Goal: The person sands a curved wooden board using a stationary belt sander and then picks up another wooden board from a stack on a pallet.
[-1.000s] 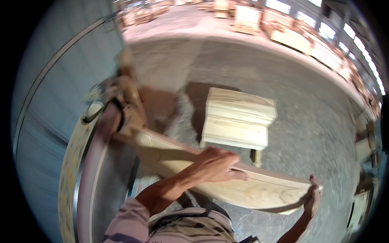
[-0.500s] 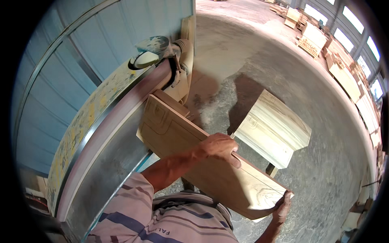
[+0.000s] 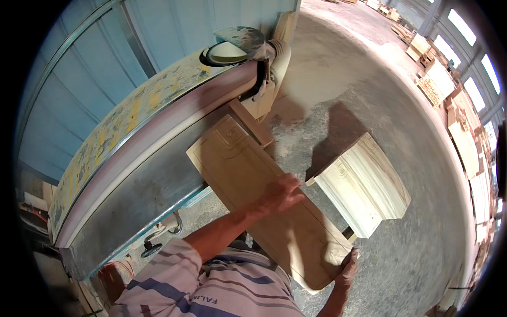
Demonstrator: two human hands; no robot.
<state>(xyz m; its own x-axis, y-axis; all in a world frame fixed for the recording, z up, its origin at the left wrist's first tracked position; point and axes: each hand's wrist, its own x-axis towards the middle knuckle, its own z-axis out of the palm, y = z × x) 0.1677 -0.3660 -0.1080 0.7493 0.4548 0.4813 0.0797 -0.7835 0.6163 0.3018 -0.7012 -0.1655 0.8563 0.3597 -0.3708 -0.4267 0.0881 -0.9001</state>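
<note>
Both my hands hold a long wooden panel point(image 3: 264, 187) with grooved lines along its border and a small squared pattern at its far-left end. My left hand point(image 3: 285, 193), slightly blurred, reaches across the panel, its fingers closed over the far long edge near the middle. At the near-right end, my right hand point(image 3: 347, 268) grips the corner, its fingers partly hidden. The panel's far-left end lies over the metal table point(image 3: 153, 185) of a belt sander, apart from its pinkish sanding belt point(image 3: 158, 134). Beside that end is a brown wooden block point(image 3: 250, 123).
Right of the panel, a stack of pale wooden panels point(image 3: 359, 182) rests on a low support above the concrete floor point(image 3: 422, 153). A dust hose point(image 3: 281, 55) sits at the sander's far end. Below the table edge is a handwheel point(image 3: 151, 249). Blue metal sheeting point(image 3: 174, 31) stands behind.
The panel has tipped flatter, showing more of its grooved face, and its near-right end has swung toward me. Both hands moved with it. My view has shifted, revealing the handwheel.
</note>
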